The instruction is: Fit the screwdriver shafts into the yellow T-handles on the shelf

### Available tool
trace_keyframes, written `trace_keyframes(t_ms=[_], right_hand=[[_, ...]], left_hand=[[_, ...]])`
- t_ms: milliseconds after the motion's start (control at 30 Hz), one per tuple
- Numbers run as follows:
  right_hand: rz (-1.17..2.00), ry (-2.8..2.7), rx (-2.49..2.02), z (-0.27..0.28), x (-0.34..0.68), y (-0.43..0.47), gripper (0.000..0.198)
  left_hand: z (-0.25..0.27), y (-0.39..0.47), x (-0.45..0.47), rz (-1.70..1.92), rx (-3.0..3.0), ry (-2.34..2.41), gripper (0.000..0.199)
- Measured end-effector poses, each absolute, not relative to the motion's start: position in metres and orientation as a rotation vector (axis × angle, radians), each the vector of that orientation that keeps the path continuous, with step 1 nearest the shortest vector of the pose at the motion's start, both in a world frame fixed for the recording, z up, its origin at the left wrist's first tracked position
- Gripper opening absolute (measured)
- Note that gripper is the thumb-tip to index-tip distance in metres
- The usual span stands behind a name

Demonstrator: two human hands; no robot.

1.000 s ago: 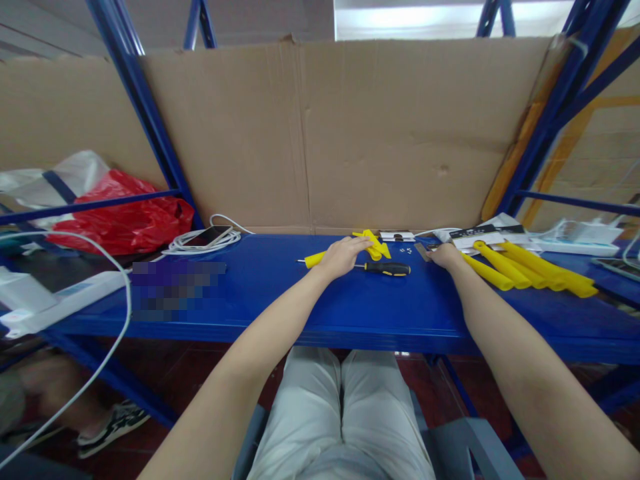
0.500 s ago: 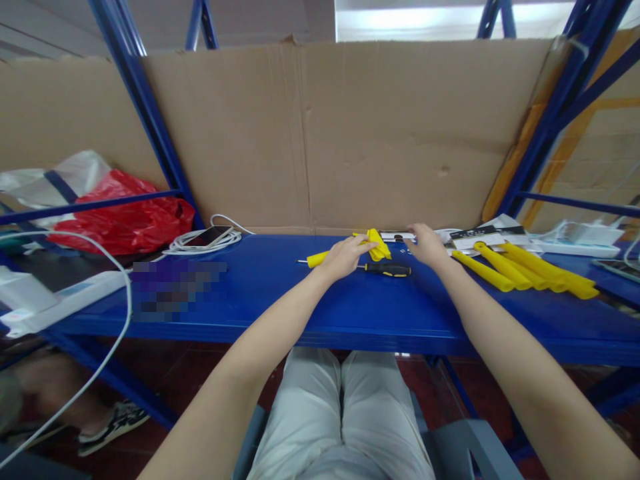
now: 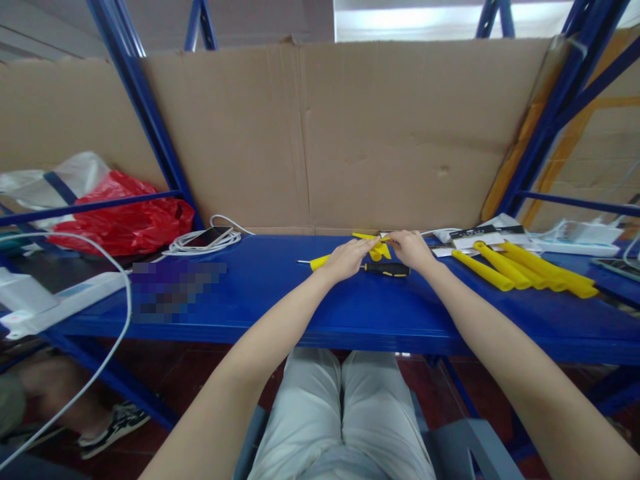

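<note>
My left hand (image 3: 345, 259) is closed around a yellow plastic piece with flat, blade-like parts (image 3: 381, 251). A yellow tube end (image 3: 319, 263) sticks out on the left of that hand, with a thin metal tip beyond it. My right hand (image 3: 411, 249) meets the piece from the right, its fingertips pinched at the top of the blades. Whatever those fingertips hold is too small to make out. Just below both hands lies a screwdriver with a black and yellow handle (image 3: 387, 269); my left hand covers part of its shaft.
Several yellow tapered tubes (image 3: 520, 268) lie on the blue table (image 3: 280, 307) at right, beside packets (image 3: 485, 235). At left are a phone (image 3: 207, 237) on a coiled white cable, a red bag (image 3: 130, 213) and a power strip (image 3: 70, 303). Cardboard (image 3: 310, 133) stands behind.
My right hand has moved left from the small bits on the table to the yellow piece. My left hand stays about in place, while the blades have tilted.
</note>
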State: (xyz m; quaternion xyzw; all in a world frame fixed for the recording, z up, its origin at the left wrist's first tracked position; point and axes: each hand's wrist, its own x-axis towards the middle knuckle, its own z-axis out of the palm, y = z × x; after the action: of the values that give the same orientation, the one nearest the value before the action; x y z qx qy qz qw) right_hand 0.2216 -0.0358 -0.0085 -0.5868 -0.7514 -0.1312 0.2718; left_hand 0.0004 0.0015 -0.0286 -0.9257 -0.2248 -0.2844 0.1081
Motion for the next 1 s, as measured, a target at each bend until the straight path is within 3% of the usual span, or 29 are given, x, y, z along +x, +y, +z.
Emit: trace_keyframes(t_ms=[67,200,400,600,867,1000], right_hand=[[-0.070,-1.825,-1.712,-0.012,0.224,-0.031,0.028],[0.420,-1.508,-1.824,-0.021,0.226,-0.023,0.049],[0.415,-1.481,-1.892,-0.026,0.227,-0.010,0.047],[0.383,-1.566,-2.018,-0.020,0.224,0.001,0.017],[0.416,-1.669,-2.106,-0.010,0.215,0.003,0.032],[0.411,-1.674,-2.105,-0.011,0.214,0.004,0.029]], left_hand=[[-0.030,0.008,-0.001,-0.892,-2.719,-0.716,0.060],[-0.029,0.016,-0.009,-0.950,-2.698,-0.838,0.055],[-0.026,0.016,-0.014,-0.962,-2.704,-0.888,0.053],[-0.026,0.016,-0.012,-0.979,-2.724,-0.885,0.054],[-0.024,0.013,-0.013,-0.966,-2.726,-0.915,0.054],[-0.024,0.012,-0.013,-0.967,-2.718,-0.905,0.054]])
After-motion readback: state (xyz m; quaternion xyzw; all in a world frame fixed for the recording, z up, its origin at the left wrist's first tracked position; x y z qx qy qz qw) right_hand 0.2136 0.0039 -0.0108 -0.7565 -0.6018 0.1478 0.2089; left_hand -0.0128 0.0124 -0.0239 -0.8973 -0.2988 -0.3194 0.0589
